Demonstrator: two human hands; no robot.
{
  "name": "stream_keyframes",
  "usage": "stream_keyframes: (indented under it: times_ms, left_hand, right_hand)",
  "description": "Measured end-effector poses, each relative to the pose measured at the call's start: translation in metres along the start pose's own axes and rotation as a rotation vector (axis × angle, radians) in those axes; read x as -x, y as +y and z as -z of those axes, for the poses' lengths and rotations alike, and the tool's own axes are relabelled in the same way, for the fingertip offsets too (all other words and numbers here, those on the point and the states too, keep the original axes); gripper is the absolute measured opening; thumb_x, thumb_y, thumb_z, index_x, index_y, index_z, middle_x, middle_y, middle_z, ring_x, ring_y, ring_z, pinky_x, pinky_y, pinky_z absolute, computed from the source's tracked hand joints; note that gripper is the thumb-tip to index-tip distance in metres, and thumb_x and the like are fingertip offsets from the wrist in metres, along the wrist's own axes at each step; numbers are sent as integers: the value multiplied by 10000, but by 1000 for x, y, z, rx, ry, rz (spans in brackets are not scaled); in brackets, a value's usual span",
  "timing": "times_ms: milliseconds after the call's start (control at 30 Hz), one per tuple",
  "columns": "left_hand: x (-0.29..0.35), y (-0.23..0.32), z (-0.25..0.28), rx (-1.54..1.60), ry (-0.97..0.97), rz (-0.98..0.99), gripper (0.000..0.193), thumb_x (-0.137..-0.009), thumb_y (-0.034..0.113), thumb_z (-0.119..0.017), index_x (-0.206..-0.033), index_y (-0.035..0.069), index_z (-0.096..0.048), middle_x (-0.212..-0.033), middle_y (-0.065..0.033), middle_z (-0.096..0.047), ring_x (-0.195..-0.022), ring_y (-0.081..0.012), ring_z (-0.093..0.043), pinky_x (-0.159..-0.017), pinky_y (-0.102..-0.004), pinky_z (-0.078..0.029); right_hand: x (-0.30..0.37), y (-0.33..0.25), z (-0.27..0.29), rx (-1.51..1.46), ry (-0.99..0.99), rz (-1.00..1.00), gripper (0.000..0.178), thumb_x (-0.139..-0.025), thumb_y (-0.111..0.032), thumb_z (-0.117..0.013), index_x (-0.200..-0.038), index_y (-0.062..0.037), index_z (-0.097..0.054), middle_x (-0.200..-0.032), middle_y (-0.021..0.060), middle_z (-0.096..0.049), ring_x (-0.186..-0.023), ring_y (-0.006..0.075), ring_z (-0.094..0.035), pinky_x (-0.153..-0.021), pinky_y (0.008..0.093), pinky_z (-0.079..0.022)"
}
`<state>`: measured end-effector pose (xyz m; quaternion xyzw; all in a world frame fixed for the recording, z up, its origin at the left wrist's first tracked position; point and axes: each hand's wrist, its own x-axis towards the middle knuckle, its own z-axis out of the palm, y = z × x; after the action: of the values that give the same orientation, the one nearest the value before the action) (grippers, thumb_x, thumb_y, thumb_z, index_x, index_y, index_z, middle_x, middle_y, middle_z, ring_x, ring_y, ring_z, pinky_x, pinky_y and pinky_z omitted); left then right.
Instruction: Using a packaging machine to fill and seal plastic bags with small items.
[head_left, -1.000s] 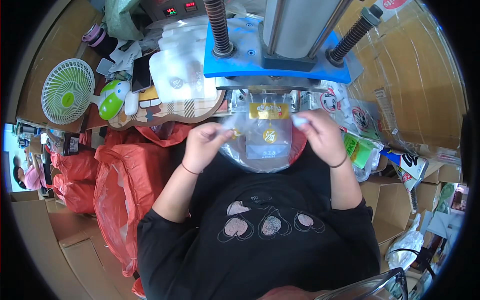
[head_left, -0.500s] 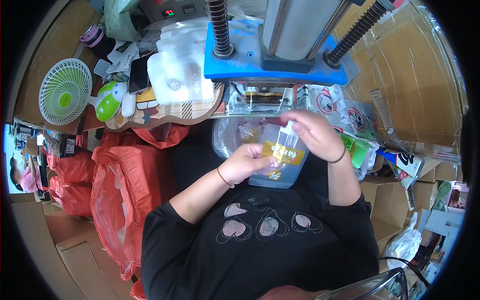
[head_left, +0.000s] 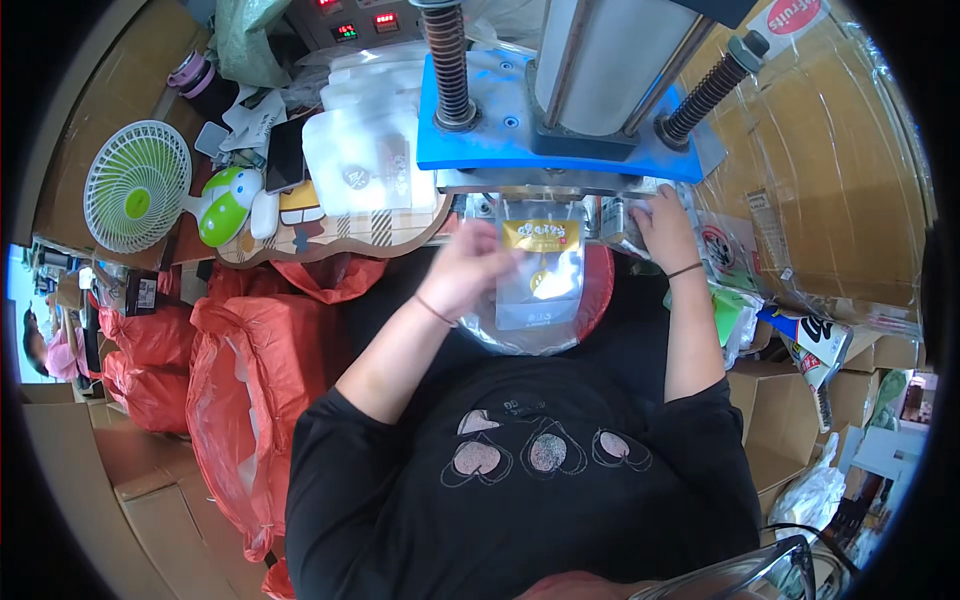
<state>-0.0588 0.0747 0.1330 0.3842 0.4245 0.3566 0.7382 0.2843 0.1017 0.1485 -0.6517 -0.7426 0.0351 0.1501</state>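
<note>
A pouch (head_left: 540, 285) with a frosted, see-through body and a gold printed band hangs at the front of the press, its top edge beneath the press's blue plate (head_left: 560, 150). My left hand (head_left: 465, 268) is beside the pouch's left edge, blurred by motion. Whether its fingertips touch the pouch I cannot make out. At the lower right side of the press, my right hand (head_left: 665, 228) reaches forward with fingers apart, close to a clear-wrapped item (head_left: 618, 222). Below the pouch is a round container (head_left: 597, 300) with a clear lining and a red side.
Stacked frosted pouches (head_left: 355, 165) lie on a patterned board left of the press. Beyond them stand a white-green fan (head_left: 140, 185) and a phone (head_left: 287, 152). Red bags (head_left: 255, 390) fill the left side; cardboard (head_left: 800, 160) walls the right. A control box (head_left: 350, 25) is behind.
The pouch has moved up and forward from above my lap to the press. My right hand has left the white piece at its top and moved right. My left hand has shifted left.
</note>
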Motion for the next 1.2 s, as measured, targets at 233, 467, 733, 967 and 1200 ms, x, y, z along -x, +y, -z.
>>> stream_keyframes:
  times_ms: [233,467,733,967,1200]
  left_hand:
    - [14,16,74,-692,470,-609,509,-916,191,-718,-1334,5,-496,-1204,-147,-650,-1028,-225,-665,-816,-368,-543]
    - [57,-4,82,-575,273,-424,189,-969,97,-628,-1119,28,-718,-1014,-117,-724,-896,-160,-692,-745,-289,-523]
    - [63,11,3,-734,-11,-295,181,-983,131,-660,-976,-35,-731,-802,-9,-704,-768,-76,-632,-724,-237,-510]
    - [62,-13,-33,-105,-243,-10,206,-986,194,-672,-1015,0,-735,-854,-23,-725,-783,-78,-641,-753,-244,-517]
    - [54,-33,-43,65,-327,95,234,-986,244,-677,-1034,21,-728,-928,-30,-735,-846,-83,-656,-800,-249,-518]
  right_hand:
    - [6,-9,10,-156,171,-36,275,-935,-156,-620,-1164,-7,-595,-1086,213,-618,-988,420,-613,-848,458,-498]
    - [52,-53,40,-179,401,42,200,-982,-152,-572,-1107,1,-599,-994,187,-639,-916,366,-641,-796,412,-508]
    - [37,-141,60,-920,10,197,149,-963,-153,-629,-1008,-14,-655,-918,125,-662,-817,275,-643,-770,352,-505]
    - [22,-117,70,-571,-26,463,124,-920,-130,-681,-998,-33,-680,-853,94,-670,-777,247,-649,-717,342,-504]
    - [28,-99,68,-648,-152,337,132,-925,-152,-680,-987,-35,-686,-848,93,-674,-753,256,-647,-695,347,-502]
